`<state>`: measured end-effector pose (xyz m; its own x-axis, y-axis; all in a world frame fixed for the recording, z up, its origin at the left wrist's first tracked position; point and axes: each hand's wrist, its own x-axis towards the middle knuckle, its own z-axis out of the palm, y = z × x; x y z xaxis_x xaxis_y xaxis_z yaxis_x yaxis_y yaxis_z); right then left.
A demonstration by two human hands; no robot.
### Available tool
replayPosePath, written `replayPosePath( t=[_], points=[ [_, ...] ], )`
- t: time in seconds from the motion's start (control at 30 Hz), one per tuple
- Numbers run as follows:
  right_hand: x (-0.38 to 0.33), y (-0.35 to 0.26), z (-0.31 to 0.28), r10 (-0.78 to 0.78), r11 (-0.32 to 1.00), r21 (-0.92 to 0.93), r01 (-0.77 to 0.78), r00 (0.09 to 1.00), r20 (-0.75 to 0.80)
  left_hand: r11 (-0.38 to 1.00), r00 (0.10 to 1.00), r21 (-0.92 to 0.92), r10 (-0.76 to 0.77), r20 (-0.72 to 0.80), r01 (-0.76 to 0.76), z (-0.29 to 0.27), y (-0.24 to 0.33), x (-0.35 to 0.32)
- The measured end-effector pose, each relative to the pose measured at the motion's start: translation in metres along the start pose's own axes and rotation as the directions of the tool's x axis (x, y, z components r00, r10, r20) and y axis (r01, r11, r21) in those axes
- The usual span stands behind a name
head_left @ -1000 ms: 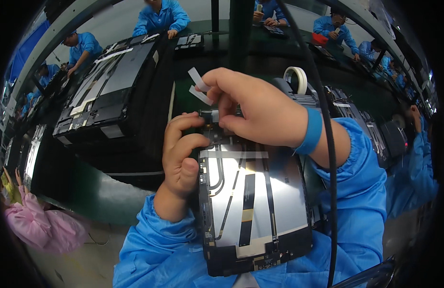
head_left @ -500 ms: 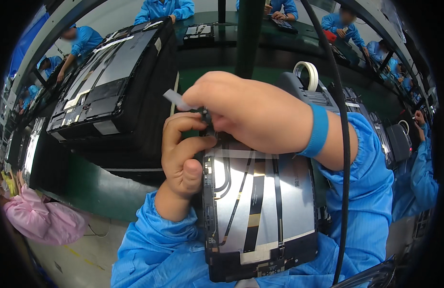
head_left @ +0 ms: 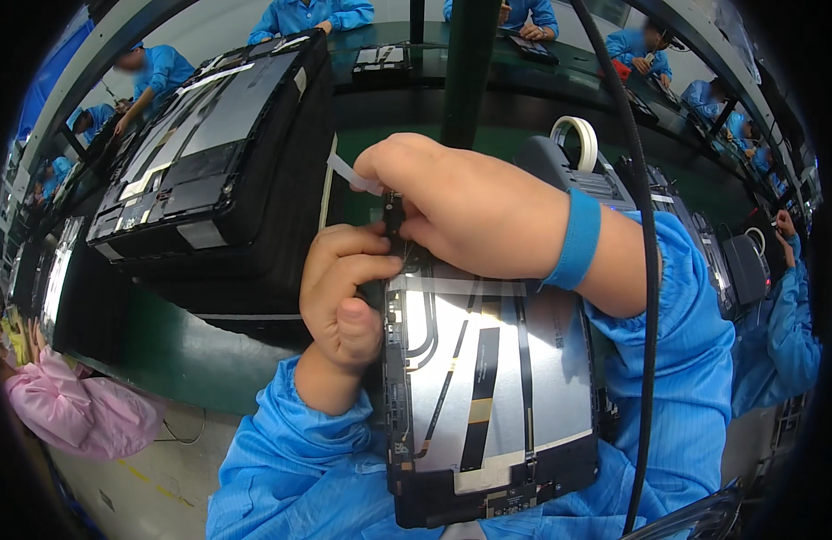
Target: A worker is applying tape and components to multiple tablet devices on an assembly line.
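Note:
An opened tablet [head_left: 551,378] with a silver back plate and dark ribbon cables lies tilted toward my body. At its far left corner my right hand [head_left: 470,207] bends over the edge, fingers pinched together. A whitish strip of tape [head_left: 348,173] sticks out from those fingers. Just below the strip, a small black part [head_left: 392,214] shows between my hands. My left hand [head_left: 339,288] is curled at the tablet's left edge, its fingertips pressed on the dark corner by that part. My right palm hides the tablet's far edge. A clear strip crosses the plate near there.
To the left, a tall black stack carries another opened tablet [head_left: 209,135]. A tape roll [head_left: 575,144] sits on a grey dispenser [head_left: 542,157] at the right. One black cable [head_left: 648,297] hangs before my right arm. Several people in blue work around the green tables.
My right fingers have shifted slightly, and the tape strip has moved a little to the right and up. More of the small black part shows between my hands.

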<state>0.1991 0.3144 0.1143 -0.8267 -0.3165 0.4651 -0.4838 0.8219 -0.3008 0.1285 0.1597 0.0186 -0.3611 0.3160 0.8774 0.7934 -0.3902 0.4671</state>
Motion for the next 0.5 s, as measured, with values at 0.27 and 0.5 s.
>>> replayPosePath(
  t=[0.27,0.5],
  points=[
    [-0.006,-0.004,0.001,0.085,0.996,0.007,-0.085,0.996,0.012,1.000,1.000,0.001,0.014,0.001,-0.014,0.003,-0.001,0.001],
    [-0.013,0.000,0.004,0.119,0.980,0.168,-0.110,0.992,-0.041,0.999,1.000,0.029,0.017,0.026,-0.017,0.002,-0.002,0.003]
  ],
)
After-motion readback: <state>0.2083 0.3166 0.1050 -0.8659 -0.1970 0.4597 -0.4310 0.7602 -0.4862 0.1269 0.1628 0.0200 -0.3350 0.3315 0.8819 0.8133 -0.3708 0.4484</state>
